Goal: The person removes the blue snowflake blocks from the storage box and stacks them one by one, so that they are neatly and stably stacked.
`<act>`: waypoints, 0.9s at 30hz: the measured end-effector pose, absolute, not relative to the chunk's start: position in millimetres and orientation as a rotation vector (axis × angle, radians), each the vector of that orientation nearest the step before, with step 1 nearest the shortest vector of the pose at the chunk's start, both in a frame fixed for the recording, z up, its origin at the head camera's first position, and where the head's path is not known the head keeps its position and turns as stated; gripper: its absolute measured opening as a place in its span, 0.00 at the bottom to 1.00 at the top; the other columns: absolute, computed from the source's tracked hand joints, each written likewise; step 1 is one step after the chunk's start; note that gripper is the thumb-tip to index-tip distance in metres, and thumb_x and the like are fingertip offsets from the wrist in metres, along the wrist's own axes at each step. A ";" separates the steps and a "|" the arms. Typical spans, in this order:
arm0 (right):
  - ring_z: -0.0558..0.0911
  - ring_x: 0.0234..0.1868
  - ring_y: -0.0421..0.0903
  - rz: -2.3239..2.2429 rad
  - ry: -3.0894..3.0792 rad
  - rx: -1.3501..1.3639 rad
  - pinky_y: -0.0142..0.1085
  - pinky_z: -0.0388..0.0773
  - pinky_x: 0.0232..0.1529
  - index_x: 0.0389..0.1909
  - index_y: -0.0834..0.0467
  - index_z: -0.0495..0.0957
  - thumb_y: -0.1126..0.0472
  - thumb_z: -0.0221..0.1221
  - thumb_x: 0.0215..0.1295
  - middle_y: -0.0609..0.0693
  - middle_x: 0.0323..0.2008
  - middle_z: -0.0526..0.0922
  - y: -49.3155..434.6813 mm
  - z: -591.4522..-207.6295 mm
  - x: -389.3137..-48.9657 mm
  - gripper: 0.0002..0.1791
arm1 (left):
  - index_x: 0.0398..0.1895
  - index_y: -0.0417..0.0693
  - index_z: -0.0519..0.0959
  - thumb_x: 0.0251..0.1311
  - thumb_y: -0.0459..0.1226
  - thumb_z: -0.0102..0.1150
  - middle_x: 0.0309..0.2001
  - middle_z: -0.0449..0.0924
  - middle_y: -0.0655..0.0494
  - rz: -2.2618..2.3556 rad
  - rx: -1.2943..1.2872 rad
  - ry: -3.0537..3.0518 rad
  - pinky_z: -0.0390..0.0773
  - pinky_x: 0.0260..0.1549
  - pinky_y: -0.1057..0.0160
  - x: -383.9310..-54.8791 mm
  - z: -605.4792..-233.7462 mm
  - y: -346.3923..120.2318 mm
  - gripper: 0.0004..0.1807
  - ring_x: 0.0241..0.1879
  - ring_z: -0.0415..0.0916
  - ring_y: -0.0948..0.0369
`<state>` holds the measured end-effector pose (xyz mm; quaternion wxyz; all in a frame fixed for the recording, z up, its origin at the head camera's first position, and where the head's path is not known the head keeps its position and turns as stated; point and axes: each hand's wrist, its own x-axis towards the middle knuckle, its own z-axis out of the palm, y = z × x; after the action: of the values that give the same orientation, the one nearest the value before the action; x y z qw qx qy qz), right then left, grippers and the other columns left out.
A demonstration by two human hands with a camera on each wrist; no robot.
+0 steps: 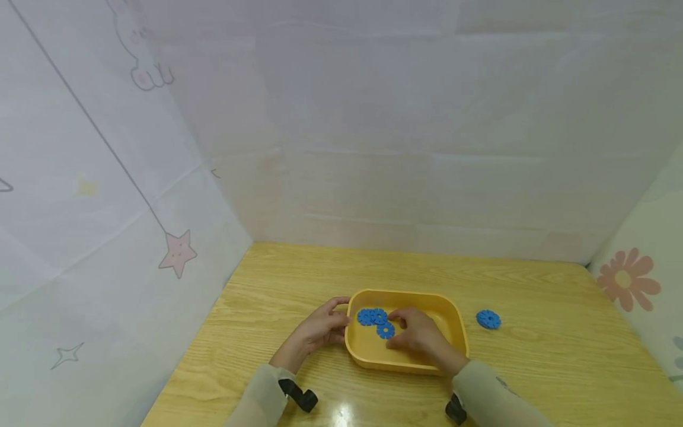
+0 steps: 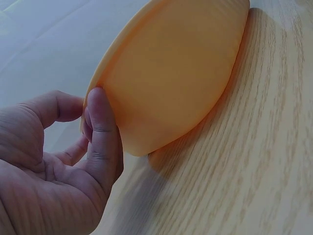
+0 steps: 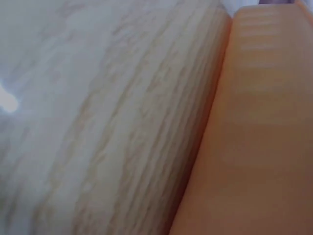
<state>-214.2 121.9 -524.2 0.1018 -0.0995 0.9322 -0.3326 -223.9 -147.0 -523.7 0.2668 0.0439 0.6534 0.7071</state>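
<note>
Shallow yellow-orange rounded-rectangular plastic tray [image 1: 368,351] was set on the light wood-grain table [image 1: 277,279], between and partly under the hands; its left end was held by the person's bare left grip [image 1: 320,327], rim pinched between curled digits, with fingertips seen on both faces of the wall in the left wrist view; tray was the only thing held on that side.

Bare right grip [image 1: 420,332] was placed inside the tray, reached in over the near right part of the rim; thumb and forefinger were curved and parted by a moderate gap, close beside the blue discs; no disc was seen pinched; whether a disc was touched by a fingertip could not be told; right wrist view was filled by the tray's outer wall and table, hand not shown.

Small blue notched round discs with centre holes [image 1: 373,321] were grouped in the left half of the tray, some overlapped, one lying nearest the right fingertips; a small stack of matching blue discs [image 1: 484,322] was left on the table, just beyond the tray's right end.

Pale sleeves [image 1: 264,392] were worn on both arms, black wrist mounts [image 1: 299,395] fitted at the cuffs; table was backed by pale printed sheeting [image 1: 373,118].
</note>
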 end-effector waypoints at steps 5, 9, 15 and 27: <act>0.73 0.36 0.44 -0.957 2.799 -0.309 0.41 0.74 0.40 0.53 0.54 0.85 0.54 0.81 0.44 0.47 0.35 0.78 119.3 -524.3 -214.4 0.31 | 0.74 0.47 0.62 0.66 0.32 0.59 0.40 0.81 0.46 1.910 0.129 1.775 0.84 0.27 0.64 -223.9 -523.5 -147.6 0.34 0.28 0.80 0.61; 0.71 0.31 0.43 -0.944 2.826 -0.316 0.38 0.69 0.35 0.50 0.54 0.86 0.53 0.80 0.45 0.45 0.29 0.74 118.3 -524.7 -214.9 0.28 | 0.74 0.47 0.62 0.67 0.31 0.59 0.39 0.81 0.46 1.907 0.128 1.778 0.84 0.28 0.63 -223.9 -523.5 -147.1 0.33 0.28 0.80 0.62; 0.71 0.29 0.43 -0.948 2.830 -0.292 0.36 0.67 0.31 0.48 0.53 0.87 0.53 0.79 0.46 0.44 0.26 0.73 118.6 -523.7 -213.2 0.25 | 0.74 0.47 0.62 0.67 0.31 0.59 0.40 0.81 0.46 1.902 0.124 1.784 0.84 0.29 0.63 -222.8 -522.9 -146.1 0.33 0.28 0.80 0.62; 0.71 0.25 0.43 -0.992 2.772 -0.257 0.35 0.67 0.27 0.44 0.53 0.87 0.56 0.78 0.49 0.45 0.23 0.74 120.4 -523.7 -215.0 0.20 | 0.74 0.46 0.62 0.66 0.31 0.59 0.41 0.81 0.45 1.922 0.132 1.760 0.84 0.28 0.63 -222.7 -522.0 -144.7 0.34 0.28 0.80 0.62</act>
<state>-215.0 120.4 -523.7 0.0931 -0.0867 0.9339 -0.3342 -222.7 -144.7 -522.0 0.2631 0.0489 0.6508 0.7106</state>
